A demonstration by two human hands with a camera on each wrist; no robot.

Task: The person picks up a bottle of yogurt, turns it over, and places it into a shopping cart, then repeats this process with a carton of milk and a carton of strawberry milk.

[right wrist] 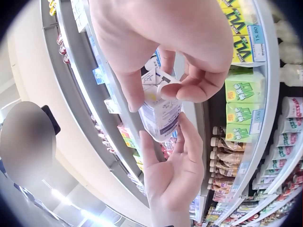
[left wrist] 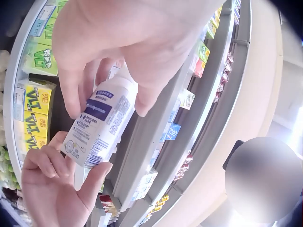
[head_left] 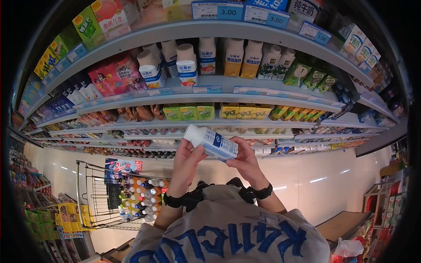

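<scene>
Holding white bottle (head_left: 212,143), both hands' grip; cart (head_left: 94,193), bottled drinks (head_left: 142,197) inside

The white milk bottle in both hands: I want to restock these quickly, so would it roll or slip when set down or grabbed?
The white milk bottle looks round-bodied, so on its side it would probably roll. Its glossy label may be slightly slippery. Left hand and right hand both grip it, hinting at some weight.

Bottle (head_left: 211,143): smooth white plastic with a glossy printed label. Shelves (head_left: 245,97): smooth, matt light surface, the edges fitted with paper price tags (head_left: 217,10). Cart (head_left: 94,193): bare metal wire, slightly shiny. Cartons (head_left: 189,112): printed card, satin finish. Sweatshirt (head_left: 232,232): soft grey cloth with matt blue lettering. Wrist straps (head_left: 263,192): matt black.
</scene>
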